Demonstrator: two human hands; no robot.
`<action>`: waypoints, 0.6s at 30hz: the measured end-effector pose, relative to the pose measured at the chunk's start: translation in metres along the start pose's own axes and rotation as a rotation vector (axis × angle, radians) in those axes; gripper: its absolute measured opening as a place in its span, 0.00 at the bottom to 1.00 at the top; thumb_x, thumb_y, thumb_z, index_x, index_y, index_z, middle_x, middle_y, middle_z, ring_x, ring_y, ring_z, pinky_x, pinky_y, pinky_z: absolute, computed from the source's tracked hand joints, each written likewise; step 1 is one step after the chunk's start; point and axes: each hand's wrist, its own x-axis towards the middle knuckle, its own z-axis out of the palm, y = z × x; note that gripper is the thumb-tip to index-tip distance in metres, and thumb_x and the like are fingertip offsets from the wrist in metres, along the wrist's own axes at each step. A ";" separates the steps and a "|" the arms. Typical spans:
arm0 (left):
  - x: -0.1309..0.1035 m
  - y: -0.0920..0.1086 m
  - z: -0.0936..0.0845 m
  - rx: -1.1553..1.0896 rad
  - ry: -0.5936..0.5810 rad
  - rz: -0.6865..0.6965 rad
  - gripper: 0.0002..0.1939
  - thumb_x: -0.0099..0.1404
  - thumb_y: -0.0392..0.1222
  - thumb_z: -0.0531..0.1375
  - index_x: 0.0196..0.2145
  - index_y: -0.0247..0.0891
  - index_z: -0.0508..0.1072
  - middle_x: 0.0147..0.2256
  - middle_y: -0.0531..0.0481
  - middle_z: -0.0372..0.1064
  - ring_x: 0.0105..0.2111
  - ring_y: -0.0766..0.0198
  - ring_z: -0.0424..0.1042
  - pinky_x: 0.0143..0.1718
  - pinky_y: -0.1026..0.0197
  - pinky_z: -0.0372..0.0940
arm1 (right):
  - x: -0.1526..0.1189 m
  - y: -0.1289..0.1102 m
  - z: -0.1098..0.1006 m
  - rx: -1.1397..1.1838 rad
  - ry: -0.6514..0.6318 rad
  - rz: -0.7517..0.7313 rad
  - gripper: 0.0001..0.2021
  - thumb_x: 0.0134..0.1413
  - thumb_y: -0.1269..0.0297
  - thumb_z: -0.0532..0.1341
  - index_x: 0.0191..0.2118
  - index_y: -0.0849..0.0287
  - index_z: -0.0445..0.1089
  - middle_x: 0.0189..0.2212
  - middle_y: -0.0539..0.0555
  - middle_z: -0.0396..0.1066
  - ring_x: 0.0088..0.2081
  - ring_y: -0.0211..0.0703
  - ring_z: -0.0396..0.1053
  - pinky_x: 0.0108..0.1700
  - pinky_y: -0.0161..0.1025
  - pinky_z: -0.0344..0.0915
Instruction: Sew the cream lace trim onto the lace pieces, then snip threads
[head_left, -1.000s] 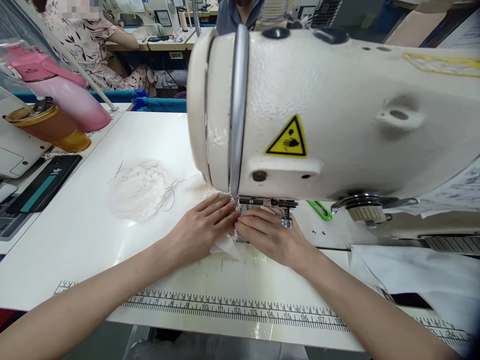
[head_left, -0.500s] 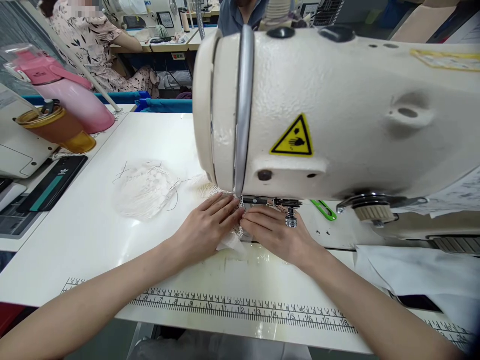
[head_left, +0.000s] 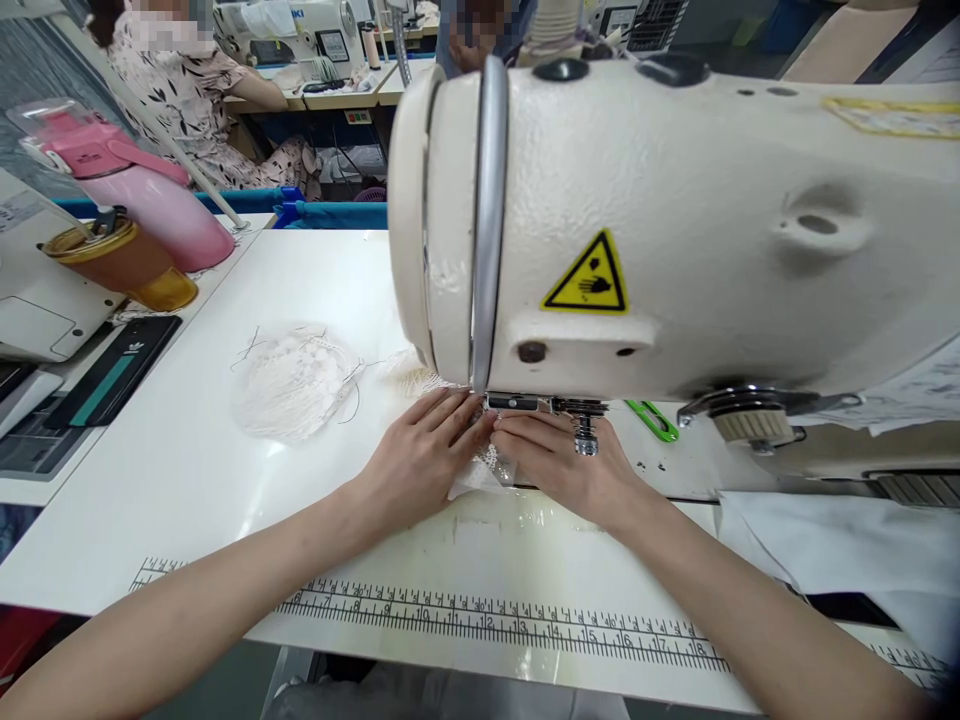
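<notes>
A white sewing machine (head_left: 660,190) reaches over the tabletop from the right, its needle area hidden behind its head and my fingers. Beneath it lies a piece of white lace fabric (head_left: 486,472), a corner showing between my hands. My left hand (head_left: 420,450) holds the lace from the left, fingers together and pressed down on it. From the right, my right hand (head_left: 574,465) grips the same lace with bent fingers, close under the presser mechanism. Its fingertips almost meet my left thumb. More lace extends behind my left hand.
A round white lace piece (head_left: 296,385) with loose threads lies to the left. Green thread snips (head_left: 654,420) rest under the machine arm. White cloth (head_left: 810,545) is at right. A pink bottle (head_left: 154,205), brown cup (head_left: 139,265) and dark case (head_left: 112,370) stand left. Two people sit beyond.
Both hands have shifted slightly to the right, and a little more lace shows between them. The person behind the machine has raised a hand.
</notes>
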 end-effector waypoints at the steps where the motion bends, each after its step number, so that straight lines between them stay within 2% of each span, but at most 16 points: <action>1: 0.000 0.000 0.000 -0.003 -0.007 -0.006 0.25 0.65 0.40 0.53 0.58 0.29 0.65 0.57 0.38 0.66 0.57 0.51 0.66 0.58 0.47 0.60 | 0.000 0.001 0.000 -0.021 -0.011 -0.003 0.18 0.56 0.76 0.54 0.48 0.48 0.67 0.49 0.45 0.71 0.39 0.44 0.68 0.26 0.39 0.59; 6: 0.002 0.002 0.001 -0.012 -0.027 -0.029 0.25 0.65 0.39 0.53 0.59 0.29 0.64 0.57 0.39 0.65 0.56 0.51 0.66 0.59 0.47 0.59 | 0.003 0.005 0.001 0.075 -0.054 0.066 0.18 0.61 0.70 0.51 0.51 0.43 0.68 0.44 0.45 0.74 0.43 0.42 0.70 0.28 0.36 0.62; 8: 0.004 0.002 0.001 -0.016 -0.024 -0.039 0.24 0.65 0.38 0.53 0.58 0.29 0.64 0.57 0.38 0.66 0.57 0.51 0.66 0.58 0.47 0.59 | 0.005 0.006 0.001 0.143 -0.034 0.104 0.18 0.62 0.68 0.52 0.51 0.40 0.68 0.44 0.44 0.75 0.42 0.41 0.71 0.29 0.36 0.64; 10: 0.005 0.002 0.000 -0.024 -0.025 -0.044 0.24 0.65 0.37 0.52 0.58 0.29 0.65 0.56 0.37 0.66 0.56 0.50 0.66 0.58 0.46 0.60 | 0.007 0.005 0.001 0.181 0.041 0.117 0.16 0.62 0.67 0.53 0.49 0.40 0.70 0.45 0.42 0.75 0.40 0.39 0.72 0.29 0.36 0.64; 14: 0.005 0.002 0.000 -0.012 -0.017 -0.051 0.23 0.66 0.37 0.52 0.57 0.29 0.67 0.56 0.36 0.66 0.56 0.49 0.66 0.57 0.45 0.60 | 0.011 0.004 -0.002 0.120 0.204 0.016 0.13 0.61 0.71 0.54 0.45 0.47 0.72 0.44 0.45 0.76 0.40 0.38 0.72 0.35 0.36 0.65; 18: 0.000 0.004 0.001 0.031 0.059 -0.009 0.20 0.68 0.35 0.50 0.55 0.27 0.68 0.55 0.39 0.67 0.55 0.52 0.68 0.59 0.47 0.59 | 0.014 0.005 -0.006 0.048 0.169 -0.093 0.13 0.61 0.74 0.52 0.43 0.53 0.71 0.43 0.49 0.75 0.38 0.38 0.71 0.42 0.40 0.64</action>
